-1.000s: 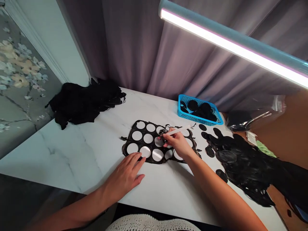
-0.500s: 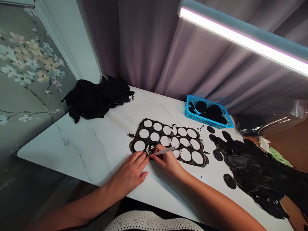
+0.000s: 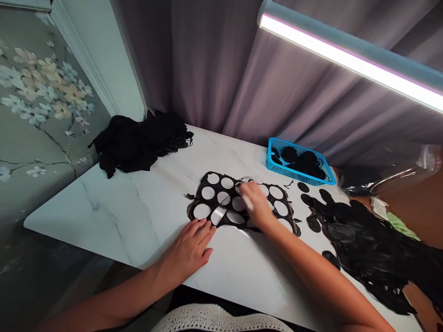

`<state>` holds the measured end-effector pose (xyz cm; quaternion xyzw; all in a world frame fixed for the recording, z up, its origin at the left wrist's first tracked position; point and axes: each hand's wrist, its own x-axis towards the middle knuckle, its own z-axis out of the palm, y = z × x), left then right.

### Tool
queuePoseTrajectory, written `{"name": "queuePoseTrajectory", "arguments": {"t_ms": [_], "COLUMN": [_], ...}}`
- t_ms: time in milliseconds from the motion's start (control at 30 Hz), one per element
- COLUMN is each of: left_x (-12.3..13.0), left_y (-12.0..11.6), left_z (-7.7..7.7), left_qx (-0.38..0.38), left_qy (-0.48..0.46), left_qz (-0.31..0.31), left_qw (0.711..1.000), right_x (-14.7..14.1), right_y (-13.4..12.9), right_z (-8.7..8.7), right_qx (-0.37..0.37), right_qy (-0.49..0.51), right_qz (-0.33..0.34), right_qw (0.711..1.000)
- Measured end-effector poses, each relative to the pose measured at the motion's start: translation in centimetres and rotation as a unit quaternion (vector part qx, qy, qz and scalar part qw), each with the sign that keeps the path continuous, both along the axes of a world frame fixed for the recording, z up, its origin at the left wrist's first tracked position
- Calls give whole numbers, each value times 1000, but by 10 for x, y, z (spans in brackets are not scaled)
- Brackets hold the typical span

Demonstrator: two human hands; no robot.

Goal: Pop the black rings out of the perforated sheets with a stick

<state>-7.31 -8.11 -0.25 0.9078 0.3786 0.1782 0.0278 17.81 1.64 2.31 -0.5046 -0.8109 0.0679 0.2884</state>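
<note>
One hand sat nearest: the left hand (image 3: pixel 194 246), palm down on the white marbled table (image 3: pixel 114 212). Fingers extended close together, thumb out to the side, nothing visibly gripped. Its fingertips met the near-left edge of the black perforated sheet (image 3: pixel 213 203), which lay flat just beyond it, white showing through rows of round holes.

Right hand (image 3: pixel 256 203) was over the sheet's right-of-middle part, forearm crossing the near edge. Fingers looked partly curled but motion-blurred; a pale streak showed at its near-left side. Couldn't tell how firm the grip was, or on what. Sheet extended out from under it on both sides.

Right of the sheet, well clear of the left hand: loose black discs (image 3: pixel 313 224), then a black heap (image 3: pixel 367 258) beside them, running toward the table's right edge.

Farther back: blue basket (image 3: pixel 297 178) holding black pieces (image 3: pixel 306 162), near the curtain (image 3: pixel 207 69). Black pile (image 3: pixel 134 145) at far left. Lit tube lamp (image 3: pixel 328 50) hung upper right.
</note>
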Motion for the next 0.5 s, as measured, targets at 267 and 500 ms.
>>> {"name": "queuePoseTrajectory", "arguments": {"t_ms": [267, 500], "left_x": [10, 24], "left_y": [25, 48], "left_z": [28, 13], "left_qx": [-71, -20], "left_qy": [14, 59], "left_qz": [4, 7], "left_qw": [997, 998], "right_x": [15, -25], "right_y": [47, 3], "right_z": [10, -6], "right_qx": [-159, -283], "right_qy": [127, 190], "right_qz": [-60, 66], "right_qw": [977, 938]}}
